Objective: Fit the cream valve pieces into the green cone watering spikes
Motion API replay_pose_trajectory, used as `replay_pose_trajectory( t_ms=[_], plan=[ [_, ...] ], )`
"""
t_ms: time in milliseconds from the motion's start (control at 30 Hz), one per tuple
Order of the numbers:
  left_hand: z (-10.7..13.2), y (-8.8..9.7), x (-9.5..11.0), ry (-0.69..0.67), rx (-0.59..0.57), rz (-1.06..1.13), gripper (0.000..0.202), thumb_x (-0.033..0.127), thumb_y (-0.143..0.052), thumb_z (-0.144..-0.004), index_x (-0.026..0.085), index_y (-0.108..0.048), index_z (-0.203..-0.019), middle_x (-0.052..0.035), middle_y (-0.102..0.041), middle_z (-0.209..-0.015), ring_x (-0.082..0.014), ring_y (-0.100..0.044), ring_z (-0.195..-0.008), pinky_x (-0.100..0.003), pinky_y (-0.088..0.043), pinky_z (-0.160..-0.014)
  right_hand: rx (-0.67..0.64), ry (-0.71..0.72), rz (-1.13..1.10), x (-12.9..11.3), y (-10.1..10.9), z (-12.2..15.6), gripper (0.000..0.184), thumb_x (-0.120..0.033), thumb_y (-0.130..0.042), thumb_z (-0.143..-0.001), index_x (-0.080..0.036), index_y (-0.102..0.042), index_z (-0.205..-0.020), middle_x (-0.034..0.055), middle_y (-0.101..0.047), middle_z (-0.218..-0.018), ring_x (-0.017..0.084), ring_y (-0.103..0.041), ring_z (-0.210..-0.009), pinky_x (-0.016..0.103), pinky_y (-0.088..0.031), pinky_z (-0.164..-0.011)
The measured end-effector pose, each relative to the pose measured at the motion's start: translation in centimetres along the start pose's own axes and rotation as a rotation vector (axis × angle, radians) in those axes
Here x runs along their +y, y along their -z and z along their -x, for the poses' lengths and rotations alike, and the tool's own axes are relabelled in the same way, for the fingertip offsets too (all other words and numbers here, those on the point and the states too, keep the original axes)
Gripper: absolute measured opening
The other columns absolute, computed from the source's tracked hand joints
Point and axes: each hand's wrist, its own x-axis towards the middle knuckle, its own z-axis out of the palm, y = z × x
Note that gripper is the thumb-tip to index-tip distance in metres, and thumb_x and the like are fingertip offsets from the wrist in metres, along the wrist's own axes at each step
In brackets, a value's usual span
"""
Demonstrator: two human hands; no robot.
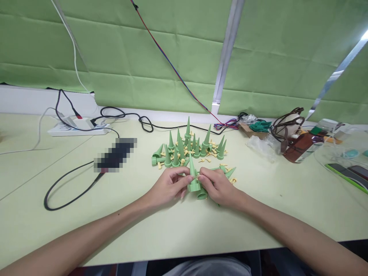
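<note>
My left hand (169,184) is closed around a green plastic cone spike (193,177), held upright with its ribbed collar at the bottom. My right hand (219,185) is pinched shut against the cone's right side; whatever lies between its fingertips is too small to make out. Just under the hands, another green cone (202,194) lies with its open end facing me. Behind them stand several green cones (176,158), some upright and some lying down. Small yellow plastic valve-like pieces (201,160) are scattered among them.
At the left lie a blurred dark device (115,155) on a black cable and a white power strip (79,129). On the right are a brown bottle (303,147), clear plastic wrap (263,147), eyeglasses and a green-edged phone (346,177). The table's front edge runs below my forearms.
</note>
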Motion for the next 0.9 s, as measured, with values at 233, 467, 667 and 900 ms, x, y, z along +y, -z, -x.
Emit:
replay_pose_trajectory(
  t_ms=[233, 467, 667, 900],
  plan=[
    [0.1, -0.1, 0.7, -0.159, 0.073, -0.132, 0.027, 0.037, -0.063, -0.091, 0.015, -0.059, -0.075, 0.0034, -0.051, -0.062, -0.0091, -0.049, -0.052, -0.020, -0.039, -0.049, 0.006, -0.001, 0.009, 0.0, 0.0, -0.1, 0.034, -0.029, -0.037, -0.104, -0.022, -0.029, -0.072, -0.0074, -0.029, -0.058, 0.010, -0.028, -0.049, 0.025, -0.024, -0.052],
    [0.0, 0.2, -0.2, -0.528, 0.174, -0.483, 0.025, 0.027, -0.061, -0.093, 0.016, -0.061, -0.072, 0.0005, -0.053, -0.067, -0.0113, -0.047, -0.061, -0.022, -0.038, -0.051, 0.002, -0.023, 0.042, 0.0, -0.2, -0.2, 0.036, -0.028, -0.036, -0.104, -0.022, -0.029, -0.070, -0.0072, -0.029, -0.056, 0.010, -0.027, -0.048, 0.026, -0.023, -0.051],
    [0.3, 0.5, -0.5, -0.764, 0.141, -0.728, 0.013, 0.019, -0.054, -0.097, 0.017, -0.066, -0.103, -0.0085, -0.065, -0.093, -0.0139, -0.060, -0.075, -0.023, -0.048, -0.062, 0.003, -0.008, 0.063, -0.1, -0.2, -0.3, 0.038, -0.028, -0.034, -0.105, -0.022, -0.027, -0.068, -0.0066, -0.027, -0.056, 0.010, -0.027, -0.048, 0.027, -0.023, -0.052],
    [0.2, 0.3, -0.8, -0.826, 0.211, -0.862, 0.016, 0.018, -0.054, -0.097, 0.018, -0.061, -0.112, -0.0088, -0.062, -0.101, -0.0087, -0.056, -0.061, -0.021, -0.045, -0.056, 0.037, -0.032, 0.037, -0.3, -0.2, -0.4, 0.040, -0.030, -0.033, -0.105, -0.022, -0.025, -0.066, -0.0065, -0.025, -0.055, 0.010, -0.024, -0.048, 0.027, -0.022, -0.051]
  ],
)
